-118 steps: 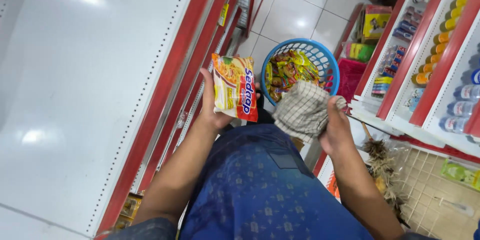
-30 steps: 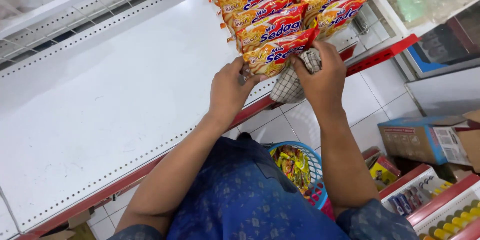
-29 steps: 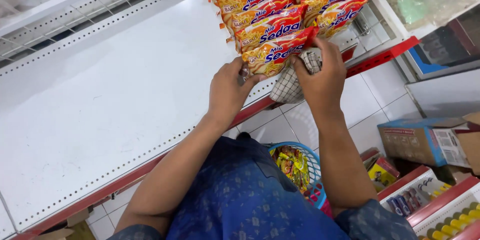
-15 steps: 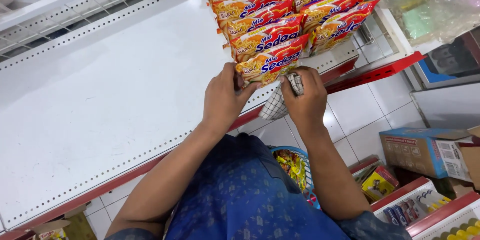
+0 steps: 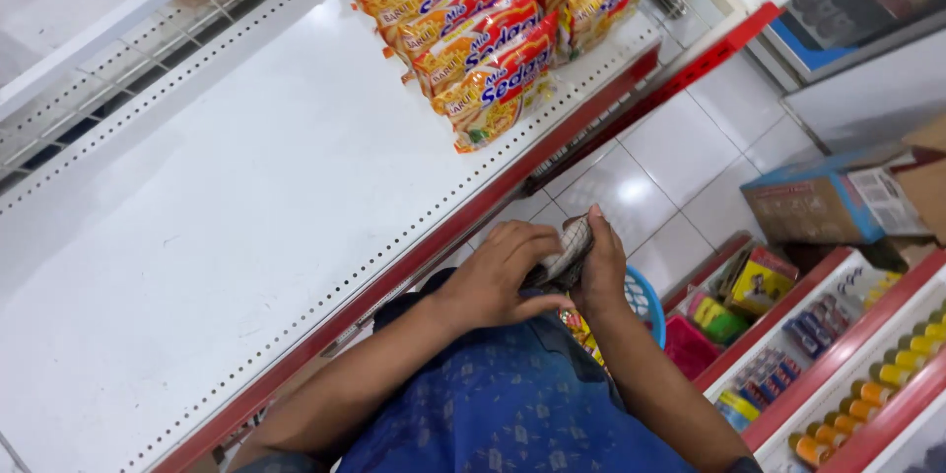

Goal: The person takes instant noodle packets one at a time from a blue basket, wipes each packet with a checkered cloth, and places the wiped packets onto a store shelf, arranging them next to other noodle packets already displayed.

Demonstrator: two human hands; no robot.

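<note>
Below one white shelf [image 5: 227, 207], two hands [image 5: 503, 276] [image 5: 603, 276] clasp one checked cloth [image 5: 564, 254].

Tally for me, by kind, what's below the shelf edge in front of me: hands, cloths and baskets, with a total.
Hands: 2, the left hand and the right hand, both gripping the cloth
Checked cloth: 1
Blue basket: 1
Total: 4

Bunched checkered cloth [image 5: 567, 251], held
</note>
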